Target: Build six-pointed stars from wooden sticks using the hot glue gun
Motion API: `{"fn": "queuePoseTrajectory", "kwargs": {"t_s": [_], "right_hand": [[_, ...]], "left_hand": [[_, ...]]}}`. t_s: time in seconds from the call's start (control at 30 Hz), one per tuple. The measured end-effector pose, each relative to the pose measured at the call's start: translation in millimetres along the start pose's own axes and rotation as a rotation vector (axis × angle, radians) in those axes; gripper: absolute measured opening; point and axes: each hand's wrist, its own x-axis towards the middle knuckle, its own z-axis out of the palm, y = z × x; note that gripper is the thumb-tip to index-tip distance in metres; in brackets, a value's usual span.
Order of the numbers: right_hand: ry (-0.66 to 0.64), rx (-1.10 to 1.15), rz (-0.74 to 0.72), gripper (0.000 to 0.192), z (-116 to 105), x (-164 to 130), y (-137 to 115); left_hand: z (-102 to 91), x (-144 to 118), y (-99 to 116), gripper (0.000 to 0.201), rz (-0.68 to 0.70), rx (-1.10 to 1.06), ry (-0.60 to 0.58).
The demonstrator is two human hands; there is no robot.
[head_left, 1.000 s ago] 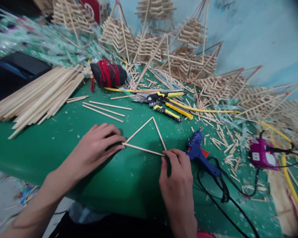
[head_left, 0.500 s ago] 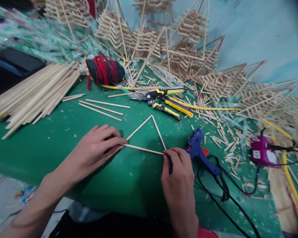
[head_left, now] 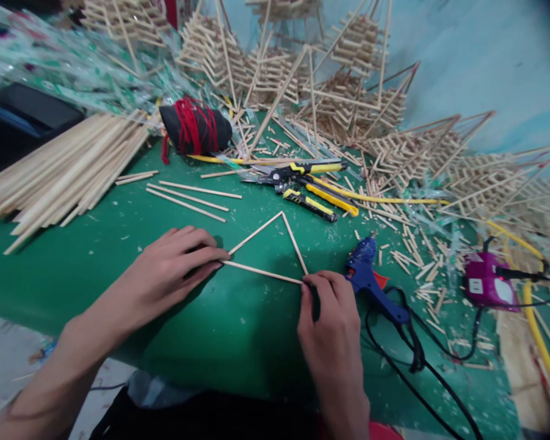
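Note:
Three thin wooden sticks form a triangle [head_left: 262,271] on the green table, its tip pointing away from me. At its left corner, my left hand [head_left: 176,266] is closed with thumb and fingertips on the stick ends. My right hand [head_left: 330,324] pinches the right corner, where two sticks meet under the fingertips. Both corners are partly hidden by my fingers. Just right of my right hand lies a blue glue gun [head_left: 366,275] with an orange trigger. Beyond the triangle rest black-and-yellow cutters [head_left: 297,180].
Several loose sticks [head_left: 187,200] and a big stick bundle [head_left: 68,165] lie left. A red cord roll [head_left: 196,125] sits behind. Stacked stick structures [head_left: 348,101] line the wall. Cut stick bits, a black cable [head_left: 440,382] and a purple box [head_left: 488,281] occupy the right.
My left hand has shifted slightly left and up at the triangle's left corner, baring a little more of the stick ends. The right hand stays at its corner.

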Motion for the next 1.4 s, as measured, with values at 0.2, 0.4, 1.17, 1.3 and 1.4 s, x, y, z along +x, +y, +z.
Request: {"fn": "queuePoseTrajectory", "kwargs": {"t_s": [0.2, 0.4, 1.17, 1.3, 1.4], "right_hand": [[-0.004, -0.011, -0.028, 0.01, -0.8, 0.1, 0.3], [0.009, -0.013, -0.042, 0.011, 0.4, 2.2, 3.9], [-0.026, 0.021, 0.007, 0.015, -2.1, 0.1, 3.9], [-0.026, 0.041, 0.001, 0.014, -3.1, -0.8, 3.7], [-0.023, 0.043, 0.002, 0.014, -3.0, -1.6, 3.4]], "left_hand": [[0.3, 0.7, 3.9, 0.017, -0.005, 0.021, -0.008], [7.8, 2.1, 4.8, 0.017, -0.038, 0.018, 0.018], [6.0, 0.9, 4.8, 0.005, -0.14, 0.02, 0.025], [5.7, 0.3, 5.9, 0.004, -0.15, 0.017, 0.039], [6.7, 0.2, 7.3, 0.003, -0.146, 0.028, 0.04]]}}
